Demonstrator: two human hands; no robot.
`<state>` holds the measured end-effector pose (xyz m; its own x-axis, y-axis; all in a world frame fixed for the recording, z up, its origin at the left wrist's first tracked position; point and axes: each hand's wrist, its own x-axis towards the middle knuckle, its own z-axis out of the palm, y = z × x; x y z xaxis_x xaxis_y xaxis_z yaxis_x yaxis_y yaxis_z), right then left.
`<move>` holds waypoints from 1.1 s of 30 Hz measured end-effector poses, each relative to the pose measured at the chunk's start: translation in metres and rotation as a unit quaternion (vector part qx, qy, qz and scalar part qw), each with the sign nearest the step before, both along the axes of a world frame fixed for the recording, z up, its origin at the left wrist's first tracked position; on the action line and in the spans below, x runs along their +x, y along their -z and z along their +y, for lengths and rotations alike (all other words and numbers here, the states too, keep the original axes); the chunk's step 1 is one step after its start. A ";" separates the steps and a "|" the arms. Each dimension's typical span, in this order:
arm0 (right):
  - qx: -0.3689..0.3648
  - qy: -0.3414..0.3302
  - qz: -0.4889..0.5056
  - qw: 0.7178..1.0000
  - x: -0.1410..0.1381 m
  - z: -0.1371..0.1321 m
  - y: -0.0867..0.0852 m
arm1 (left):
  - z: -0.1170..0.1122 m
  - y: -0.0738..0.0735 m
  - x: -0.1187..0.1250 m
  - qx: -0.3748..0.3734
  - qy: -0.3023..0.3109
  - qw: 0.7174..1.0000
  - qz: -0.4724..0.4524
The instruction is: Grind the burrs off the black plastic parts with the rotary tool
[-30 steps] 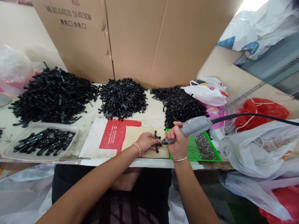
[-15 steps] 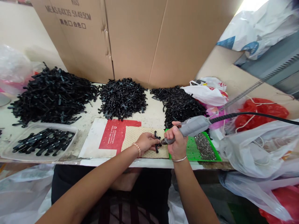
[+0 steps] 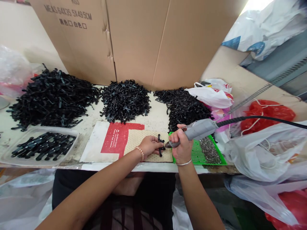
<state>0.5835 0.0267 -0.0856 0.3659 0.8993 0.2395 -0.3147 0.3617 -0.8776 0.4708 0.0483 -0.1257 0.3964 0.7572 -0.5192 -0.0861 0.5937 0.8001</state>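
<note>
My left hand (image 3: 151, 146) pinches a small black plastic part (image 3: 160, 154) over a beige textured mat (image 3: 134, 140). Wrapped in my right hand (image 3: 181, 143) is a grey electric screwdriver (image 3: 200, 129), held slanted with its tip down to the left. That tip is at the black part, beside my left fingertips; whether a screw sits there is too small to tell. Just right of the mat, a green perforated tray (image 3: 200, 153) carries many small metal screws (image 3: 211, 150), partly behind my right hand.
Heaps of black parts lie at the left (image 3: 52, 99), middle (image 3: 126, 100) and right (image 3: 187, 107). A clear plastic tub (image 3: 74, 140) holds more of them. Behind stands a large cardboard box (image 3: 136, 41). A cable (image 3: 263, 118) and coil spring (image 3: 254, 95) run right, above plastic bags (image 3: 256, 159).
Both hands, the black part and the screwdriver keep nearly the same places. The whole view has shifted very slightly.
</note>
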 end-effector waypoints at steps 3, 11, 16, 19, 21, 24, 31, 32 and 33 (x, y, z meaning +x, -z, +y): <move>0.000 0.002 0.004 1.000 0.000 0.001 0.001 | 0.000 -0.001 0.000 -0.001 -0.003 1.000 -0.004; -0.006 -0.004 0.011 1.000 0.000 -0.001 0.002 | 0.001 0.002 0.001 -0.002 -0.004 1.000 -0.008; -0.003 -0.004 0.018 1.000 -0.002 -0.001 0.001 | 0.001 0.003 0.000 0.000 -0.001 1.000 -0.009; -0.007 -0.004 0.018 1.000 -0.003 -0.001 0.003 | 0.001 0.002 0.000 0.001 0.001 1.000 -0.005; -0.011 -0.008 0.011 1.000 -0.004 -0.001 0.004 | 0.001 0.000 0.000 -0.001 0.001 1.000 -0.001; -0.014 -0.019 -0.007 1.000 -0.003 -0.001 0.007 | 0.001 -0.001 0.000 0.000 0.003 1.000 -0.003; -0.005 -0.093 -0.047 0.994 0.001 0.002 0.010 | 0.001 0.002 0.001 0.000 0.008 1.000 0.011; -0.002 -0.103 -0.050 0.993 0.001 0.003 0.011 | 0.001 0.003 0.001 0.001 0.008 1.000 0.012; 0.001 -0.114 -0.052 0.992 0.001 0.003 0.012 | 0.001 0.003 0.001 0.002 0.011 1.000 0.011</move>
